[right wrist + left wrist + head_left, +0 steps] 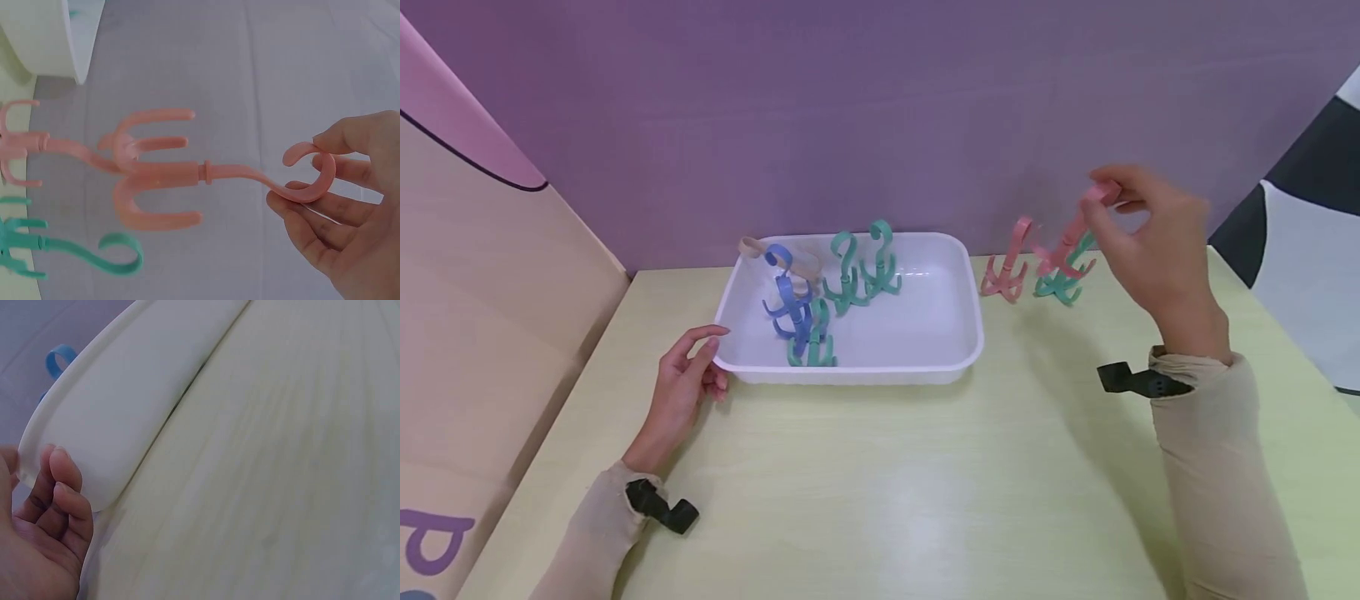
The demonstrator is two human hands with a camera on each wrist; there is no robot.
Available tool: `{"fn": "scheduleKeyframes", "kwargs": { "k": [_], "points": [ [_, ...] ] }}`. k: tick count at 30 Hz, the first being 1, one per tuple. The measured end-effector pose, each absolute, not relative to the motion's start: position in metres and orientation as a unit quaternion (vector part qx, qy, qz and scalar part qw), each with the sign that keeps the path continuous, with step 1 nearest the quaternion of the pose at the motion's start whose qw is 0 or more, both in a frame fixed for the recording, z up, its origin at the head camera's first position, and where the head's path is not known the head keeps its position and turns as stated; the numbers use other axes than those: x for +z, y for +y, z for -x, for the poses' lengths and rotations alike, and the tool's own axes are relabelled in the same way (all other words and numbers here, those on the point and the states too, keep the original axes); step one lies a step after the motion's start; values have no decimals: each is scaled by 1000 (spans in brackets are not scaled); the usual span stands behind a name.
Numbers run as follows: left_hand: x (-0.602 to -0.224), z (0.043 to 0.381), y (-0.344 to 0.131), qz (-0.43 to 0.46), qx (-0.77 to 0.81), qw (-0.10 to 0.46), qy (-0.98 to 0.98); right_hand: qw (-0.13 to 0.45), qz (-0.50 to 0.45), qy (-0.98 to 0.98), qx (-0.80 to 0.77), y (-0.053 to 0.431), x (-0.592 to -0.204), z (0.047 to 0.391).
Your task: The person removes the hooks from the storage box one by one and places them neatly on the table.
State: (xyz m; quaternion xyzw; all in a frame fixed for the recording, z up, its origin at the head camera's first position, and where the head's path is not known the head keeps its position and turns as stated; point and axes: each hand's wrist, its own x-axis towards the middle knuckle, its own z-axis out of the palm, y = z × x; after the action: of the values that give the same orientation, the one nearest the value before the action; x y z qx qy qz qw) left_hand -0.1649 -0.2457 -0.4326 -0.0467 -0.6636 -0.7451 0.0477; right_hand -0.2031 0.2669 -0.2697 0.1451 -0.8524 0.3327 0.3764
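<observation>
My right hand (1161,237) holds a pink multi-prong hanging hook (162,177) by its curled top. The hook's prongs hang down in the air, overlapping a green hook (1060,283) behind it in the head view. Another pink hook (1006,271) stands upright on the table just right of the white tray (850,375). At the tray's front left corner my left hand (681,387) grips the rim between thumb and index finger, its other fingers curled against the outer wall.
Inside the tray are blue hooks (790,304), several green hooks (846,279) and a beige one (749,247), gathered toward the left. A purple backdrop (880,125) rises behind the pale wooden table (880,483). A beige panel (490,292) borders the left side.
</observation>
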Motion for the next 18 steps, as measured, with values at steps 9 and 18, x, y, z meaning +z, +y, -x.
{"fn": "scheduleKeyframes", "kwargs": {
  "k": [9,18],
  "points": [
    [-436,166,-246,56,-743,53,-665,363,-60,-861,351,304,-262,199],
    [-435,166,-246,61,-740,54,-668,321,6,-883,342,327,-264,200]
  ]
}}
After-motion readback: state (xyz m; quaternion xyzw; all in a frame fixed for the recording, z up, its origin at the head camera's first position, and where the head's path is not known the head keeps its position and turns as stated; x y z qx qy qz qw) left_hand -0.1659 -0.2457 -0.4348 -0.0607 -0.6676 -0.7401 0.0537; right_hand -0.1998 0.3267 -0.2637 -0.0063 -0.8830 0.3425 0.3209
